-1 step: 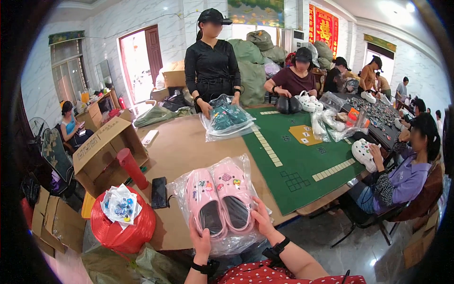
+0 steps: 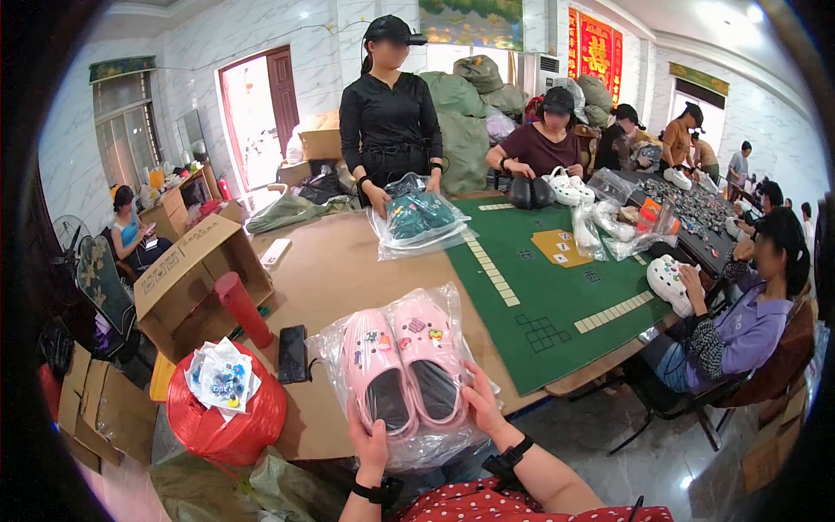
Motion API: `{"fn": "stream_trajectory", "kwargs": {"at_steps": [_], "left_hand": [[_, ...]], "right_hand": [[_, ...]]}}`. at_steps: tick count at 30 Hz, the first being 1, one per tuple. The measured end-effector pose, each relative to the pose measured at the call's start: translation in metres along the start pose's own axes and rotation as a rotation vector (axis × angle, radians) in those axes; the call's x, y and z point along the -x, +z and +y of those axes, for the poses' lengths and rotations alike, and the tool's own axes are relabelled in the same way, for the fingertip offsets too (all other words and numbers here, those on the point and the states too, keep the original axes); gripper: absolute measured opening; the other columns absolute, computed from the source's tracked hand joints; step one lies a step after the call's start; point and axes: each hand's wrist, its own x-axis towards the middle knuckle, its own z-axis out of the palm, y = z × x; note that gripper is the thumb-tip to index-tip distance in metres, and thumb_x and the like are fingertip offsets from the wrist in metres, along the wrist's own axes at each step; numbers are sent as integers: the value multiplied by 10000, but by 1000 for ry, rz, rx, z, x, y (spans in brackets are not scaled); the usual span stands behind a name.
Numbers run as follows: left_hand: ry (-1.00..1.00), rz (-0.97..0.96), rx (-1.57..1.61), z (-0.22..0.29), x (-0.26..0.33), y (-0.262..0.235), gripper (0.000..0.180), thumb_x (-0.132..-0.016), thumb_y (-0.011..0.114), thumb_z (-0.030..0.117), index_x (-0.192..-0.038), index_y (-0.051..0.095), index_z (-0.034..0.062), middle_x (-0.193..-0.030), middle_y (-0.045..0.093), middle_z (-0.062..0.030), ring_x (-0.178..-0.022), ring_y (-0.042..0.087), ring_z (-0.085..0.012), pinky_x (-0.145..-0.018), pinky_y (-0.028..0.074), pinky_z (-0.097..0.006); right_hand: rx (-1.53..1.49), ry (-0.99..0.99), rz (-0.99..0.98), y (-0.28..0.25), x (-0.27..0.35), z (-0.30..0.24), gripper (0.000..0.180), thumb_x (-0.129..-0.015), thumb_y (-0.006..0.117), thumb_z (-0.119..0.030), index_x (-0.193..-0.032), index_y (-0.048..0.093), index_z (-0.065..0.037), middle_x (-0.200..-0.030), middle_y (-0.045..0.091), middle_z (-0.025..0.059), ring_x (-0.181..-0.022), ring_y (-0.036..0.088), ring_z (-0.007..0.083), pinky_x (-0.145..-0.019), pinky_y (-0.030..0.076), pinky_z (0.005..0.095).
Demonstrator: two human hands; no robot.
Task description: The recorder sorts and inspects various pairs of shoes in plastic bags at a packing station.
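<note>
Left hand point(image 2: 369, 442) and right hand point(image 2: 482, 400) clasp opposite sides of plastic-bagged pink rounded clogs point(image 2: 365, 352), near the flat brown bench point(image 2: 335, 270)'s edge. Bare surface lies beyond.

Wears red top point(image 2: 487, 506) w/ wht polka dots, blk wristbands point(image 2: 503, 466) L & R.

I can see the left forearm point(image 2: 350, 509) rising toward one o'clock and the right forearm point(image 2: 561, 480) slanting between ten and eleven. The left hand point(image 2: 370, 448) sits lower; the right hand's point(image 2: 485, 404) bent fingers point toward eleven.
</note>
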Motion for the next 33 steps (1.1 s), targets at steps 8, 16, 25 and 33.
{"fn": "stream_trajectory", "kwargs": {"at_steps": [8,16,25,33], "left_hand": [[-43,-1,-6,-7,-1,-2,728,-743,513,28,-1437,317,-71,-1427,403,-185,-1343,375,-282,-1142,252,-382],[21,-1,-21,-1,-2,0,718,-746,521,45,-1426,326,-77,-1406,420,-199,-1325,395,-298,-1136,265,-394],[17,6,-16,-1,-1,0,707,-755,531,67,-1417,338,-85,-1405,423,-208,-1321,401,-303,-1131,271,-394],[16,0,-44,-1,0,-2,714,-770,544,79,-1428,319,-85,-1414,417,-209,-1321,401,-303,-1130,273,-396]], "right_hand": [[50,2,-13,-3,-2,1,657,-916,558,-176,-1482,251,-46,-1320,503,144,-1167,509,205,-1013,383,330],[37,1,-16,0,0,-5,676,-917,578,-207,-1479,246,-33,-1332,487,151,-1211,483,217,-1036,367,336],[20,-32,-33,-3,-1,1,674,-922,577,-212,-1481,245,-36,-1351,475,145,-1208,482,212,-1032,368,331],[12,-23,-28,0,-2,-1,680,-921,577,-223,-1483,242,-38,-1356,470,149,-1219,473,216,-1040,361,335]]}}
